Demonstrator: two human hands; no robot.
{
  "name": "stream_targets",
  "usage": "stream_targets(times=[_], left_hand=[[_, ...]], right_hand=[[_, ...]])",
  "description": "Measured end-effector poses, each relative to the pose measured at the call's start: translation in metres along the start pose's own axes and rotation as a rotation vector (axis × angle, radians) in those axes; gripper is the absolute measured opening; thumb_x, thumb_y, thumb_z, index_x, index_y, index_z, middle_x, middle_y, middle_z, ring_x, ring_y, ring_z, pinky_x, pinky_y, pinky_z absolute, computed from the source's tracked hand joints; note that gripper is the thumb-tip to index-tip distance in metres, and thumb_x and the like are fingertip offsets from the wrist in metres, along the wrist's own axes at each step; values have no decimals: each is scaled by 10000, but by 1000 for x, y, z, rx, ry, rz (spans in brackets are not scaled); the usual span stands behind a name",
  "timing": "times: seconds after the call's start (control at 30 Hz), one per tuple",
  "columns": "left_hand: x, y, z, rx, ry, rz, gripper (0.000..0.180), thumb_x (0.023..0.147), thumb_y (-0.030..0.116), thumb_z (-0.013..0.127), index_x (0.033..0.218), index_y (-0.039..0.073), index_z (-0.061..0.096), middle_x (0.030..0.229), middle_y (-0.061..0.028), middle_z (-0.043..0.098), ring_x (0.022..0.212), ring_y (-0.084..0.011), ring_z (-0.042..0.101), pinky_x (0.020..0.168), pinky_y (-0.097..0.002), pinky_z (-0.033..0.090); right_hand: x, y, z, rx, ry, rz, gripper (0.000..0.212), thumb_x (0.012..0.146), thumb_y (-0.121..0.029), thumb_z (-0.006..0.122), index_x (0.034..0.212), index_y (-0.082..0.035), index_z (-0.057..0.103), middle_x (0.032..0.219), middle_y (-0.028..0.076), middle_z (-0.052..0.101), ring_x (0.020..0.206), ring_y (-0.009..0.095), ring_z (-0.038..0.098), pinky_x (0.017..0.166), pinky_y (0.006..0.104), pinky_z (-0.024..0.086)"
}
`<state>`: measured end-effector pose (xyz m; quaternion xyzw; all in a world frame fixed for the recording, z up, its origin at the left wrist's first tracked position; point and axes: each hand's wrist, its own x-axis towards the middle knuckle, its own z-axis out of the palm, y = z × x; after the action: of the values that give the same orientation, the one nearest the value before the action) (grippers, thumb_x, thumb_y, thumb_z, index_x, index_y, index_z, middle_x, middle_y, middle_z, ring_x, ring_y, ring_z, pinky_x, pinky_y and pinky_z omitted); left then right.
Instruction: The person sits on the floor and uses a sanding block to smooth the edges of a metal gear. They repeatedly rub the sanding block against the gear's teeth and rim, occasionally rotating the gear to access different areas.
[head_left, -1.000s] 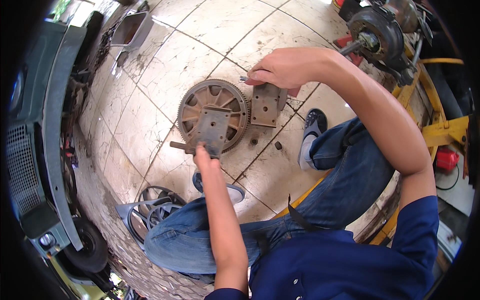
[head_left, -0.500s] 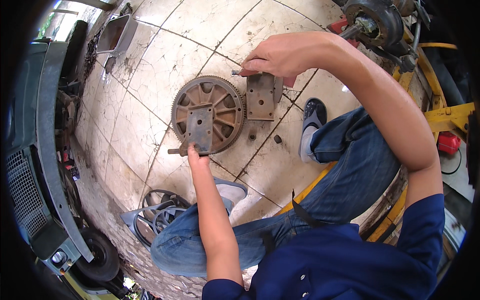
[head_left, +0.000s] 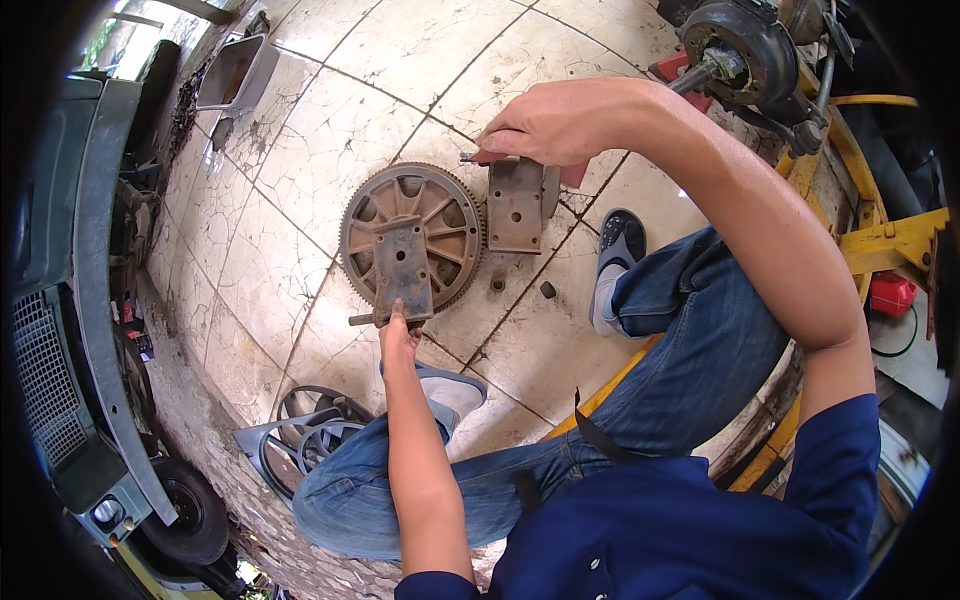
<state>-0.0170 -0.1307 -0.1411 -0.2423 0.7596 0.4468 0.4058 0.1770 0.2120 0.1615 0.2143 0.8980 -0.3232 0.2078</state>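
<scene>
My left hand (head_left: 400, 340) grips the lower end of a grimy metal bracket plate (head_left: 403, 265). The plate has a large central hole and smaller ones around it, and a short pin juts out at its lower left. Beneath it lies a rusty toothed flywheel (head_left: 448, 204), partly covered by the plate. My right hand (head_left: 535, 122) is closed on a thin reddish-brown sheet (head_left: 574, 174), perhaps sandpaper, at the top end of a second, similar bracket (head_left: 516, 225). That bracket rests on the tiles right of the flywheel. My palm hides most of the sheet.
Two small dark round parts, one of them a short plug (head_left: 548, 290), lie on the cracked tile floor. A fan shroud (head_left: 310, 440) sits by my left knee. A grey bin (head_left: 238, 72) stands far left, a vehicle (head_left: 60, 330) at left. A yellow stand (head_left: 895, 243) and hub assembly (head_left: 735, 55) are right.
The left bracket has shifted slightly toward me and tilted, so its far lip now shows. My right hand stays at the second bracket with the sheet. The whole view has shifted slightly.
</scene>
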Motion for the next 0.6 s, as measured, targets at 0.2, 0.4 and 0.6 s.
stream_targets(times=[0.2, 0.4, 0.6], left_hand=[[2, -14, -10, 211, -69, 16, 484, 929, 493, 618, 983, 12, 635, 736, -91, 662, 544, -152, 603, 448, -256, 431], [-22, -11, 5, 710, -141, 190, 515, 944, 485, 592, 902, -21, 679, 660, -68, 655, 477, -130, 557, 441, -245, 393], [-55, -69, 80, 1006, -325, 693, 376, 898, 293, 669, 1144, 11, 629, 992, -142, 688, 815, -256, 669, 674, -395, 534]], right_hand=[[-1, 4, 1, 12, -5, -38, 425, 1026, -298, 357, 1324, -90, 577, 1188, 158, 662, 673, 253, 711, 715, 349, 555], [-8, 1, 1, 20, 1, -2, 421, 1021, -305, 365, 1293, -87, 601, 1093, 156, 691, 647, 251, 698, 722, 351, 545], [-4, -2, 5, -26, -5, -87, 415, 1013, -309, 375, 1292, -106, 606, 1100, 144, 686, 679, 242, 702, 736, 347, 540]])
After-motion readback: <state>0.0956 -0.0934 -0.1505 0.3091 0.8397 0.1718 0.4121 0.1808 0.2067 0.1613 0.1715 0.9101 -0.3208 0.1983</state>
